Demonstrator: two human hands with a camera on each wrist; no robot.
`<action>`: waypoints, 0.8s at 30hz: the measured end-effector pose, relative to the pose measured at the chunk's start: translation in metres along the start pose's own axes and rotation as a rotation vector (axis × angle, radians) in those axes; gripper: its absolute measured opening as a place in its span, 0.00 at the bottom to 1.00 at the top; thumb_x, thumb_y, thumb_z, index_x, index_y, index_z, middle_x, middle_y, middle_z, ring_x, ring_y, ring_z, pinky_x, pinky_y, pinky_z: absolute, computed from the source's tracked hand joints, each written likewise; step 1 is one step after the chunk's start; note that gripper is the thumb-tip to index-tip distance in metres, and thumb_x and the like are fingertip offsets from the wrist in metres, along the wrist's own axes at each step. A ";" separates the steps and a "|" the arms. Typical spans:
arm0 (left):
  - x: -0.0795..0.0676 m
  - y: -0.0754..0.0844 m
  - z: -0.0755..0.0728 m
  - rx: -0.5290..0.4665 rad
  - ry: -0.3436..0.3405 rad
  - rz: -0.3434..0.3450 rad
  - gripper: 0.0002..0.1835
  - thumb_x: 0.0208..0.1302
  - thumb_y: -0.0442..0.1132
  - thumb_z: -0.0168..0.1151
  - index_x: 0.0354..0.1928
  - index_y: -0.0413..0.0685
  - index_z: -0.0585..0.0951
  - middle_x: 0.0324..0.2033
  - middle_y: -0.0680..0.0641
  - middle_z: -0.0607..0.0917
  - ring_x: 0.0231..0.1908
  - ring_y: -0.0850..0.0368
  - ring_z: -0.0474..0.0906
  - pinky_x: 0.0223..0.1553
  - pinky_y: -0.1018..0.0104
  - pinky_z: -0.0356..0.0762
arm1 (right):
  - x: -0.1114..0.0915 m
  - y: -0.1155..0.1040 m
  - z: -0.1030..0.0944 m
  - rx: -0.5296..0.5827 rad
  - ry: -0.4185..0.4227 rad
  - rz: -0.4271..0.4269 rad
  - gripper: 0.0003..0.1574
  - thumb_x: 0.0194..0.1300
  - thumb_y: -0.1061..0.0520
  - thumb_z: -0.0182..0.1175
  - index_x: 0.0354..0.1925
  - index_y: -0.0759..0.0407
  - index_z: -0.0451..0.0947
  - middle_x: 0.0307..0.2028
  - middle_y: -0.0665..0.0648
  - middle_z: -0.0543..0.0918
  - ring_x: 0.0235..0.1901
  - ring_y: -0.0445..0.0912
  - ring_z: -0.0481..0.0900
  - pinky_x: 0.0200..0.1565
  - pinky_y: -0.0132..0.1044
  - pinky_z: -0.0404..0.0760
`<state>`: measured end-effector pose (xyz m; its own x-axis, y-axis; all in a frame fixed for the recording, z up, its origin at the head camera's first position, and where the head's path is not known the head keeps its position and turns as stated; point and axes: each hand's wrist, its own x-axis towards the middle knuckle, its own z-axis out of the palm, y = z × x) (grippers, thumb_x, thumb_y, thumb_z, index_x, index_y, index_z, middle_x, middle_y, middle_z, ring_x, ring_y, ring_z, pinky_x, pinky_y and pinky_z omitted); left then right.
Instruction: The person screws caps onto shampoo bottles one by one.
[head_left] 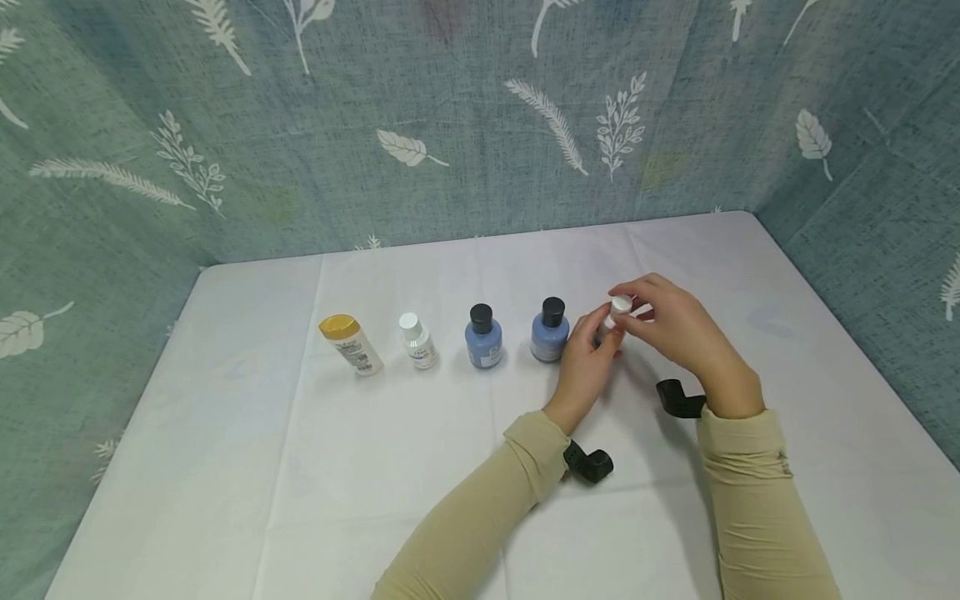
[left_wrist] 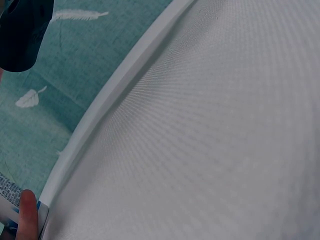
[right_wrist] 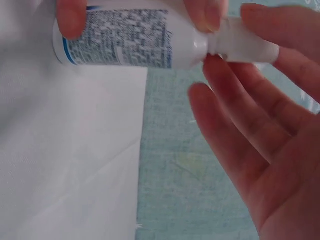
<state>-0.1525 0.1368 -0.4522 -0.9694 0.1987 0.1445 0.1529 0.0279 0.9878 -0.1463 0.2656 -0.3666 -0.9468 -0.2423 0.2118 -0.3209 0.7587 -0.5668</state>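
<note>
My left hand (head_left: 583, 368) grips the body of a small white bottle (right_wrist: 125, 37), standing at the right end of a row. Printed text and a blue stripe show on its label in the right wrist view. My right hand (head_left: 678, 329) pinches the bottle's white cap (right_wrist: 250, 44) between thumb and fingers. The cap sits at the neck, with a narrow ring visible beneath it. Just left of my left hand stands a blue bottle with a black cap (head_left: 551, 333). In the left wrist view, only a fingertip (left_wrist: 28, 215) and a sliver of the label appear.
Farther left in the row are another blue bottle with a black cap (head_left: 483, 340), a white bottle (head_left: 418, 343) and a cream bottle with a yellow cap (head_left: 352, 346). A white cloth covers the table (head_left: 390, 483). Green leaf-patterned curtain (head_left: 465, 192) hangs behind it.
</note>
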 end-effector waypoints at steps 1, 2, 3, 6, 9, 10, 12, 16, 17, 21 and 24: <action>0.000 0.000 0.000 -0.005 0.000 0.001 0.20 0.63 0.43 0.53 0.58 0.56 0.70 0.47 0.56 0.73 0.32 0.64 0.76 0.34 0.73 0.76 | 0.000 0.000 -0.001 0.006 -0.007 -0.006 0.21 0.55 0.64 0.60 0.49 0.58 0.74 0.44 0.54 0.74 0.41 0.49 0.74 0.42 0.45 0.75; 0.000 0.000 0.000 -0.011 -0.001 0.002 0.20 0.63 0.44 0.53 0.58 0.57 0.71 0.47 0.55 0.73 0.33 0.65 0.76 0.34 0.73 0.76 | 0.000 0.001 -0.002 0.011 -0.014 -0.012 0.22 0.55 0.65 0.60 0.50 0.58 0.73 0.44 0.55 0.74 0.41 0.49 0.75 0.42 0.45 0.75; 0.000 0.000 0.000 -0.016 -0.002 0.003 0.20 0.63 0.45 0.53 0.58 0.57 0.71 0.47 0.55 0.73 0.35 0.65 0.75 0.34 0.73 0.76 | -0.001 0.001 -0.002 0.012 -0.020 -0.018 0.22 0.55 0.66 0.59 0.50 0.58 0.73 0.44 0.55 0.74 0.41 0.49 0.75 0.42 0.45 0.76; 0.001 -0.001 0.001 -0.024 -0.001 0.003 0.20 0.63 0.47 0.53 0.58 0.59 0.71 0.47 0.56 0.73 0.37 0.65 0.74 0.34 0.73 0.76 | -0.001 0.002 -0.004 0.015 -0.024 -0.026 0.22 0.55 0.67 0.58 0.51 0.59 0.73 0.45 0.56 0.75 0.41 0.49 0.75 0.42 0.45 0.76; 0.001 0.000 0.001 -0.033 -0.001 0.001 0.19 0.63 0.45 0.53 0.57 0.58 0.71 0.46 0.54 0.73 0.38 0.63 0.74 0.34 0.73 0.76 | 0.000 0.002 -0.004 0.023 -0.020 -0.018 0.22 0.56 0.67 0.58 0.50 0.60 0.73 0.44 0.56 0.76 0.40 0.50 0.76 0.42 0.45 0.76; 0.000 0.001 0.000 -0.033 -0.001 0.000 0.19 0.63 0.44 0.53 0.57 0.57 0.72 0.46 0.54 0.73 0.38 0.61 0.74 0.34 0.73 0.76 | 0.000 0.002 -0.004 0.028 -0.018 -0.014 0.22 0.56 0.67 0.58 0.50 0.61 0.73 0.44 0.56 0.76 0.40 0.50 0.76 0.42 0.45 0.76; -0.002 0.007 -0.001 -0.037 -0.003 -0.002 0.19 0.63 0.41 0.53 0.57 0.54 0.72 0.46 0.52 0.73 0.38 0.59 0.74 0.34 0.73 0.76 | 0.000 0.003 -0.004 0.032 -0.015 -0.002 0.21 0.56 0.67 0.58 0.50 0.61 0.73 0.44 0.57 0.76 0.41 0.50 0.76 0.42 0.45 0.76; -0.008 0.026 -0.006 -0.033 -0.004 -0.005 0.19 0.64 0.38 0.52 0.57 0.48 0.72 0.46 0.49 0.73 0.37 0.57 0.75 0.34 0.74 0.76 | -0.001 0.002 -0.003 0.035 -0.016 0.020 0.21 0.56 0.66 0.59 0.50 0.60 0.72 0.46 0.57 0.75 0.41 0.50 0.76 0.43 0.45 0.76; -0.010 0.030 -0.007 -0.035 -0.005 -0.006 0.19 0.64 0.37 0.52 0.57 0.48 0.71 0.46 0.48 0.73 0.37 0.57 0.75 0.35 0.74 0.76 | -0.001 0.002 -0.003 0.036 -0.017 0.026 0.21 0.56 0.66 0.59 0.50 0.60 0.72 0.46 0.57 0.75 0.41 0.50 0.76 0.43 0.45 0.76; -0.012 0.034 -0.008 -0.042 -0.008 -0.007 0.19 0.64 0.37 0.52 0.57 0.47 0.72 0.46 0.48 0.73 0.38 0.58 0.75 0.35 0.74 0.76 | -0.001 0.001 -0.003 0.044 -0.022 0.046 0.21 0.56 0.64 0.59 0.50 0.59 0.72 0.47 0.56 0.75 0.42 0.50 0.76 0.43 0.46 0.75; -0.010 0.029 -0.007 -0.049 -0.015 -0.011 0.19 0.63 0.37 0.52 0.57 0.48 0.72 0.47 0.48 0.73 0.39 0.58 0.74 0.35 0.73 0.76 | -0.001 0.001 -0.003 0.043 -0.026 0.060 0.21 0.57 0.63 0.59 0.51 0.58 0.72 0.47 0.56 0.75 0.43 0.50 0.76 0.43 0.46 0.75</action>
<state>-0.1397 0.1289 -0.4241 -0.9679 0.2129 0.1332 0.1325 -0.0177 0.9910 -0.1457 0.2681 -0.3650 -0.9644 -0.2131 0.1564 -0.2640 0.7457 -0.6118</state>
